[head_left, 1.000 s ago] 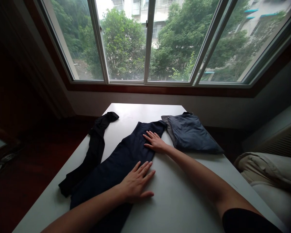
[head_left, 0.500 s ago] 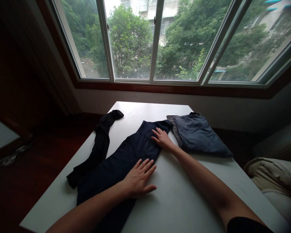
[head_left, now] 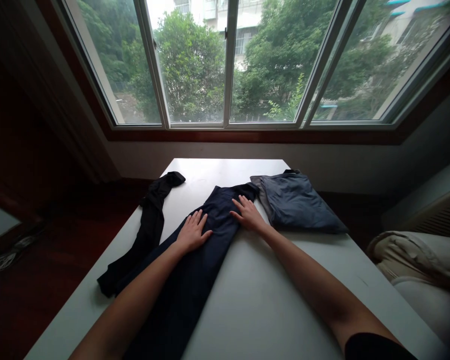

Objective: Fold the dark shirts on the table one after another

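Dark navy trousers (head_left: 198, 270) lie lengthwise on the white table (head_left: 262, 295), their waist end at the far side and their legs running toward me past the bottom edge of the view. My left hand (head_left: 191, 232) rests flat on the upper left part of the trousers, fingers spread. On their right edge, near the waist, lies my right hand (head_left: 248, 214), also with fingers apart. Neither hand grips the cloth. My left forearm hides part of the left side of the trousers.
Left of the trousers lies a crumpled long black garment (head_left: 150, 225). Folded grey-blue clothing (head_left: 300, 202) sits at the table's back right. Beige fabric (head_left: 416, 255) is beside the table on the right. Beyond the table is a window (head_left: 227, 65).
My left hand has slid forward and left, from the right edge of the trousers onto their upper part. The right hand has stayed near the waist. The trousers lie nearly as before.
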A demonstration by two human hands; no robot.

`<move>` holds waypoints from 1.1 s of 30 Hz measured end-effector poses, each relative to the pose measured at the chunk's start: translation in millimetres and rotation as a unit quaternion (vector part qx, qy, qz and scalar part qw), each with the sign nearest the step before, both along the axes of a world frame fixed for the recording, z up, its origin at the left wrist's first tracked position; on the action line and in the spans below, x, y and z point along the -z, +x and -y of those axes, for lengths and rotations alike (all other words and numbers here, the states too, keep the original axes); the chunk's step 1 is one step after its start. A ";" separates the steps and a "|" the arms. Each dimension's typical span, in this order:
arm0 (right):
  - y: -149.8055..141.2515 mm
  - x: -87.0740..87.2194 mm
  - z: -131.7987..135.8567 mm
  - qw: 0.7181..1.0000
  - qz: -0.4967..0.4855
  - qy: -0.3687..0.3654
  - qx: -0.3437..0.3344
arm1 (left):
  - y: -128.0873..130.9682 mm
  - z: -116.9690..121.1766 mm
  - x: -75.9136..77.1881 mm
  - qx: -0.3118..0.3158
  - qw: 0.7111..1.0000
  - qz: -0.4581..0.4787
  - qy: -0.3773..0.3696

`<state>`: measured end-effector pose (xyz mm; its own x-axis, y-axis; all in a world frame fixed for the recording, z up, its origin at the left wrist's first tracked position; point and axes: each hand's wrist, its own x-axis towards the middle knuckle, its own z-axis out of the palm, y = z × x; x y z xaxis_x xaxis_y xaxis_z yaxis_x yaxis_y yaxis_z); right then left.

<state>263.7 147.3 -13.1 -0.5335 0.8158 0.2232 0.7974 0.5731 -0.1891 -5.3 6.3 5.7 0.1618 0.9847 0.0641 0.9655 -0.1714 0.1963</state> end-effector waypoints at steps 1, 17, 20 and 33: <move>-0.6 -2.0 2.6 1.000 0.007 -0.012 -0.010 | -3.6 -3.6 5.3 -0.002 1.000 -0.006 -0.003; -21.3 -7.3 40.6 0.994 -0.002 -0.055 -0.096 | 8.4 38.9 -8.9 0.055 0.998 0.000 0.030; -16.8 -5.5 26.1 0.994 -0.003 -0.070 -0.086 | 23.2 67.9 -15.0 0.141 0.990 0.016 0.027; -7.8 -1.2 6.0 1.000 0.002 -0.012 -0.011 | 45.5 83.4 -21.2 0.283 0.958 0.040 -0.003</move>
